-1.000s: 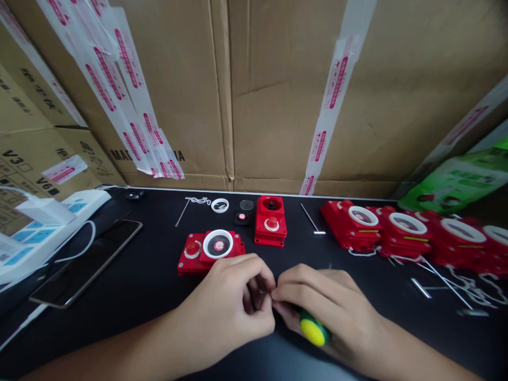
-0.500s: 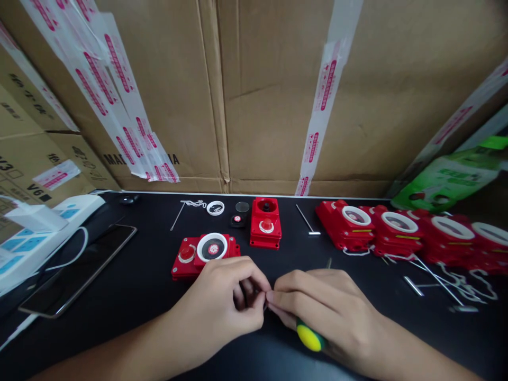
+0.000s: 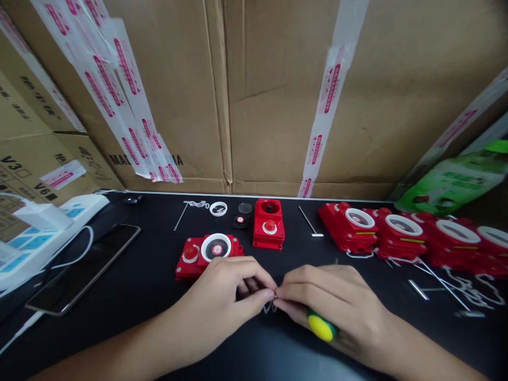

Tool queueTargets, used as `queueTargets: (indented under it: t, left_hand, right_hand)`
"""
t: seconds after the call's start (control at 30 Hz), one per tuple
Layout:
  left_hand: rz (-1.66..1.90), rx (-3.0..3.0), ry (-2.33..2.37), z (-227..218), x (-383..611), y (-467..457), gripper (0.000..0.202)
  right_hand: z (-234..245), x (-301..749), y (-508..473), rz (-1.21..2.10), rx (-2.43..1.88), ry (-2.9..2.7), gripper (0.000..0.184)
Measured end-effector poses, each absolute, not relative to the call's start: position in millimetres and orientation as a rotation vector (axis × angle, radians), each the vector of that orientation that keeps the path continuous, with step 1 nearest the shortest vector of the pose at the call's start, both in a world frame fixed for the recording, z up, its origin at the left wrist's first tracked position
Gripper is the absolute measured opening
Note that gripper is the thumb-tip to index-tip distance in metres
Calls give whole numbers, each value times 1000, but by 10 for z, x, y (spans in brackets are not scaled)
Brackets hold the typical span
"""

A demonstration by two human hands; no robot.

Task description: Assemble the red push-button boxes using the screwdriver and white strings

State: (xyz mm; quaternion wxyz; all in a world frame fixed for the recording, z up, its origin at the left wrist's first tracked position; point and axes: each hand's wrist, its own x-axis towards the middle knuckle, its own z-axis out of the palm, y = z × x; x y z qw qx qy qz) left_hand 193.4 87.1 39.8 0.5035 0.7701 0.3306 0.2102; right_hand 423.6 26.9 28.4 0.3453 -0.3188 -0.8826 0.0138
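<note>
Black bench (image 3: 151, 275), near edge: left hand (image 3: 222, 307) and right hand (image 3: 329, 301) meet tip to tip, fingers pinched shut on small metal part (image 3: 274, 295), too small to identify. Right hand also grips screwdriver (image 3: 321, 327), yellow-green handle end showing.

Step, as judged: fitting part by hand. Next move calls for steady pinch and fine alignment.

Count:
- red housings (image 3: 208, 253): six (two centre, four in right row)
- T-pins (image 3: 310, 222): two
- white ring (image 3: 218, 208): one
- phone (image 3: 83, 270): one

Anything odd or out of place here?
Tape strips hang peeled off the boxes, upper left. A ring, disc and black part lie loose by the small red box. The right hand holds a screwdriver; nothing spilled.
</note>
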Motion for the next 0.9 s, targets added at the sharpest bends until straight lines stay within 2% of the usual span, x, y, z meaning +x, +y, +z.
queueTargets:
  t: [0.13,0.33,0.5,0.73,0.9]
  left_hand:
    - [540,1888,816,381,1952,817,12]
    - [608,1939,806,311,1960,740,16]
    - [684,1948,800,282,1976,751,16]
    - [646,1894,769,330,1968,704,18]
    - [656,1799,739,317,1948,715,36]
  right_hand:
    - [332,4222,247,24,-789,-2311,12]
    - [338,4192,198,90,-762,-2377,33]
    - [316,4151,195,-9,-772,-2333,28]
    - [289,4164,184,47,-771,-2377,31]
    - [281,4152,186,-48,-833,-2338,19]
